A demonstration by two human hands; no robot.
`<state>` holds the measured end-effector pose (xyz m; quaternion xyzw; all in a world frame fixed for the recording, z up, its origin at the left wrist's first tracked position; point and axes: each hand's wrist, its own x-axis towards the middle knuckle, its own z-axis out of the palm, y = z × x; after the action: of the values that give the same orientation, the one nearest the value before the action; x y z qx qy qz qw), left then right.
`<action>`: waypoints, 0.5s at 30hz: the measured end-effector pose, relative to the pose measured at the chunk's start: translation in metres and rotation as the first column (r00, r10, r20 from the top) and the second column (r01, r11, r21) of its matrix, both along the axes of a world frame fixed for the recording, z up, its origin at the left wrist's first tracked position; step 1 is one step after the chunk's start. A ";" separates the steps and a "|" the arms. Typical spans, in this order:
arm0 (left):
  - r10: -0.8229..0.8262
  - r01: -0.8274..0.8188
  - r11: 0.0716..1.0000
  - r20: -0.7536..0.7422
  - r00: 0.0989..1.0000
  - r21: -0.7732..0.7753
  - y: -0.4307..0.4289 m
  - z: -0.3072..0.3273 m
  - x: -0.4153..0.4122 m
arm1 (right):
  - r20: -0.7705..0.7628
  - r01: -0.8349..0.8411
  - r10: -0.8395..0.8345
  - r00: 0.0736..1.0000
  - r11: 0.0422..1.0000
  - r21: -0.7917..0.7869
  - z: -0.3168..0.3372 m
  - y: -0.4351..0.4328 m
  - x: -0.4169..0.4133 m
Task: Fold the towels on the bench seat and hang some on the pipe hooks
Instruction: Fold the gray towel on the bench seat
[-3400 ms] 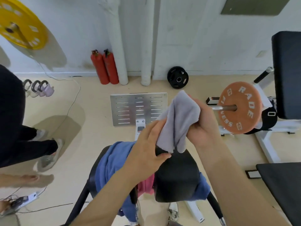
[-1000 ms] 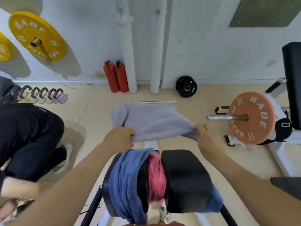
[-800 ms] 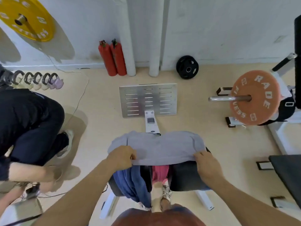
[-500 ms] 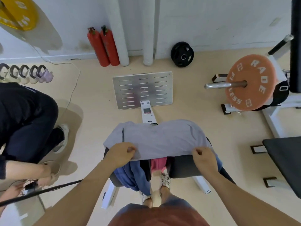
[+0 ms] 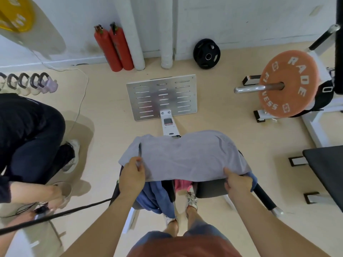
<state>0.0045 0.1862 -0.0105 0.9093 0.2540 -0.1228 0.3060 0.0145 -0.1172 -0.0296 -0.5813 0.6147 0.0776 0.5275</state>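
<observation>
The grey towel [image 5: 185, 156] has come down. A little while ago it was a bunch in the air between the two hands. Then it was pulled out wide in the air. Now it lies spread out flat over the black tabletop [image 5: 209, 188].

The left hand [image 5: 131, 178] holds the near left side of the towel. Its fingers [image 5: 138, 165] are curled and pinch the edge. The right hand [image 5: 238, 184] holds the near right corner. Its thumb lies on top of the cloth and its fingers are curled under, so they pinch the edge too. Both hands are at the near edge, and the far edge hangs a bit over the front of the tabletop.

A blue towel [image 5: 154, 197] and a pink towel [image 5: 182, 184] peek out from under the grey one, hanging down on the near side. They are not folded yet.

I think the spreading step is done. The towel looks smooth enough, so the next thing is likely the first fold, bringing one edge over to meet the other. The lumps from the towels below could make the fold crooked.

The two white pipes [image 5: 133, 34] stand by the wall, well apart from the towels. No hooks show here, and no towel hangs there yet.
</observation>
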 end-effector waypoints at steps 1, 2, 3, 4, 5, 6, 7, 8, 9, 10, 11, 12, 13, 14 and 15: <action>0.012 -0.011 1.000 -0.022 1.000 0.027 0.000 0.000 0.001 | -0.008 0.023 -0.022 1.000 1.000 0.015 -0.002 -0.002 0.003; 0.014 -0.011 0.998 -0.049 0.999 0.057 0.000 0.002 0.003 | -0.009 0.027 -0.027 1.000 1.000 0.013 -0.001 -0.003 0.007; 0.008 -0.001 0.996 -0.076 0.997 0.091 0.001 0.003 0.006 | -0.001 0.015 -0.015 1.000 1.000 0.011 0.000 -0.002 0.010; 0.000 0.013 0.992 -0.099 0.995 0.125 0.003 0.003 0.009 | 0.020 -0.007 0.007 1.000 1.000 0.011 0.001 -0.001 0.012; -0.007 0.024 0.988 -0.113 0.994 0.151 0.005 0.003 0.012 | 0.038 -0.046 0.045 0.998 0.999 0.011 0.004 -0.001 0.015; -0.015 0.035 0.985 -0.121 0.993 0.167 0.008 0.003 0.015 | 0.056 -0.098 0.098 0.994 0.995 -0.001 0.006 -0.001 0.017; -0.024 0.047 0.981 -0.126 0.992 0.186 0.011 0.002 0.019 | 0.058 -0.144 0.144 0.988 0.990 -0.013 0.009 -0.002 0.019; -0.035 0.064 0.975 -0.135 0.990 0.213 0.014 0.001 0.022 | 0.045 -0.184 0.184 0.982 0.983 -0.015 0.011 -0.004 0.020; -0.049 0.085 0.966 -0.149 0.988 0.242 0.017 0.001 0.026 | 0.027 -0.213 0.213 0.977 0.977 -0.018 0.015 -0.005 0.020; -0.065 0.106 0.958 -0.158 0.985 0.265 0.019 0.001 0.029 | 0.007 -0.233 0.233 0.972 0.972 -0.027 0.019 -0.007 0.021; -0.081 0.124 0.954 -0.161 0.984 0.274 0.019 0.000 0.032 | -0.013 -0.241 0.241 0.970 0.970 -0.027 0.021 -0.009 0.021; -0.097 0.139 0.951 -0.162 0.982 0.275 0.018 0.000 0.036 | -0.029 -0.261 0.260 0.965 0.965 -0.022 0.026 -0.011 0.022; -0.111 0.155 0.950 -0.171 0.979 0.272 0.018 -0.002 0.039 | -0.041 -0.268 0.267 0.963 0.963 -0.016 0.029 -0.013 0.023; -0.119 0.166 0.948 -0.181 0.976 0.273 0.016 -0.003 0.041 | -0.037 -0.254 0.254 0.967 0.967 -0.002 0.032 -0.014 0.024; -0.110 0.156 0.952 -0.178 0.978 0.265 0.015 -0.005 0.043 | -0.003 -0.195 0.195 0.981 0.980 0.041 0.035 -0.015 0.028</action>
<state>0.0471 0.2014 -0.0154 0.9452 0.2306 -0.1796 0.1452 0.0422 -0.1326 0.0051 -0.6276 0.5549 0.1437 0.5267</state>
